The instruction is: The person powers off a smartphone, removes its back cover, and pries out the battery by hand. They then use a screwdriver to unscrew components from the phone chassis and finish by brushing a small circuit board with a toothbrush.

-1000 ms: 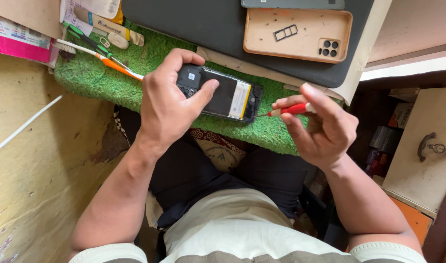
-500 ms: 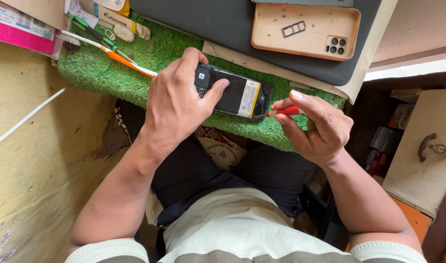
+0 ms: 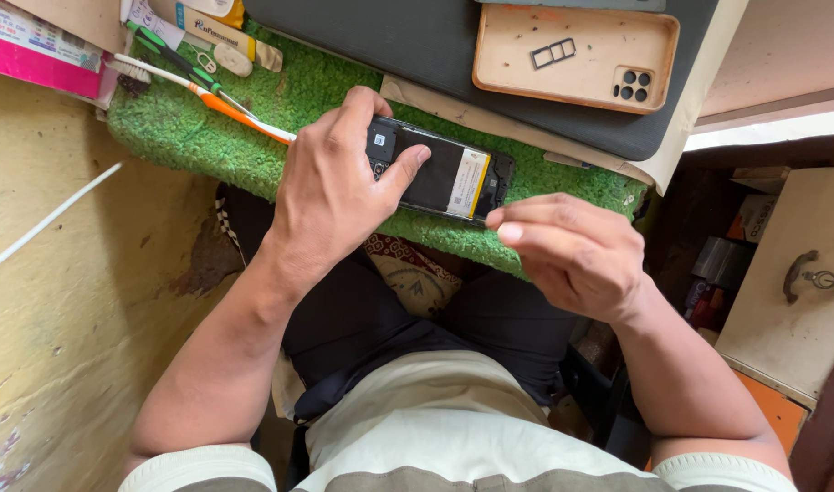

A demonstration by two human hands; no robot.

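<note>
An opened black phone point(image 3: 444, 173) with its back off, showing a black battery with a white and yellow label, lies on a green fuzzy mat point(image 3: 189, 137). My left hand point(image 3: 330, 182) grips the phone's left end, thumb pressed on the battery. My right hand point(image 3: 572, 251) hovers at the phone's lower right corner with its fingers pinched together. The red-handled tool seen in it earlier is hidden under the fingers.
A tan phone case point(image 3: 572, 91) with a small card tray point(image 3: 555, 55) on it rests on a dark pad point(image 3: 389, 36). A toothbrush point(image 3: 225, 102) and a green-handled screwdriver point(image 3: 166, 50) lie at the mat's left. A cabinet point(image 3: 799, 273) stands at right.
My right hand has closed over the red-handled tool and shifted toward the phone's lower right corner. The left hand keeps its grip on the phone.
</note>
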